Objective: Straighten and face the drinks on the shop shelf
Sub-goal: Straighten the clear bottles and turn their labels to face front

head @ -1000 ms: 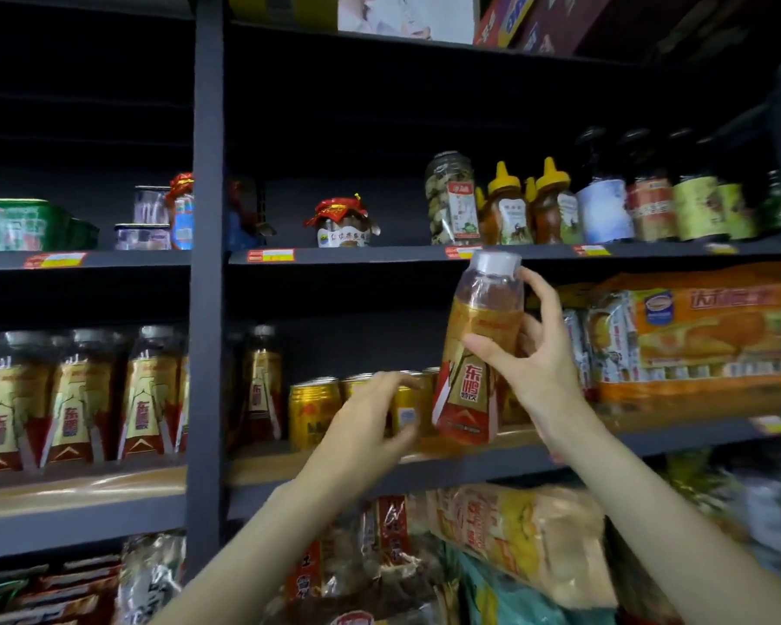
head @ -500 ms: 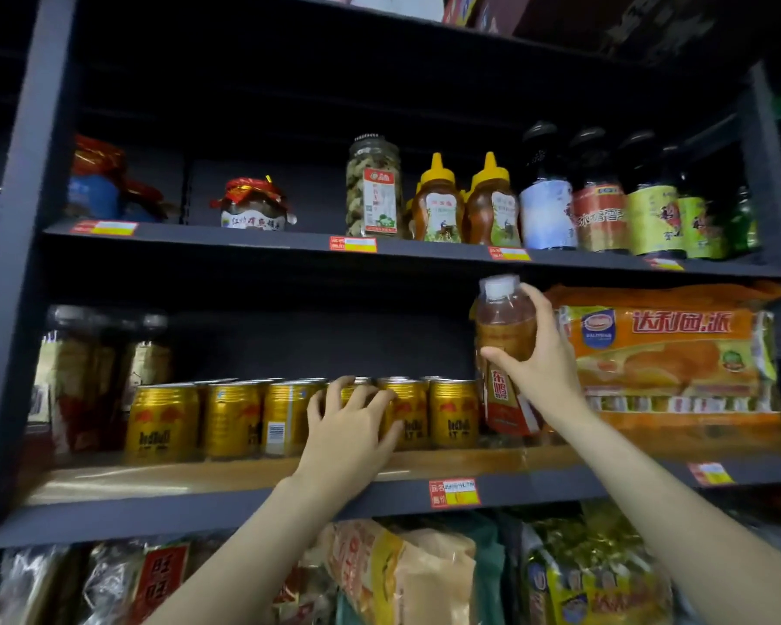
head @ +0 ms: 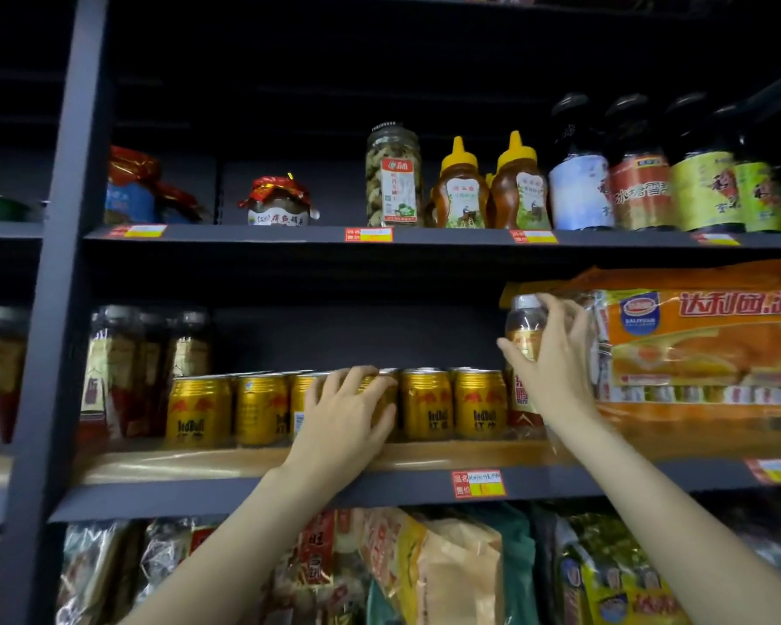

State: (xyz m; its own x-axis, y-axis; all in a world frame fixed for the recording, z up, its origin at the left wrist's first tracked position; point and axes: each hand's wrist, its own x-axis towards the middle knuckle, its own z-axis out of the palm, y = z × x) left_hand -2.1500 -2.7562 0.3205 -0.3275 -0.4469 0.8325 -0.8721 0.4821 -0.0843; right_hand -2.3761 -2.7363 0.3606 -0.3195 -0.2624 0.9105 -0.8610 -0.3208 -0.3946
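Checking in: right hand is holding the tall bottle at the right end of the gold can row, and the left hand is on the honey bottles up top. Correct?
Not quite. The head view shows the left hand resting on the gold cans on the middle shelf, not on the honey bottles above. The rest stands: the right hand holds the tall bottle at the row's right end.

Two bare forearms, no sleeves, watch or rings visible; left hand (head: 341,424) and right hand (head: 555,367) ungloved.
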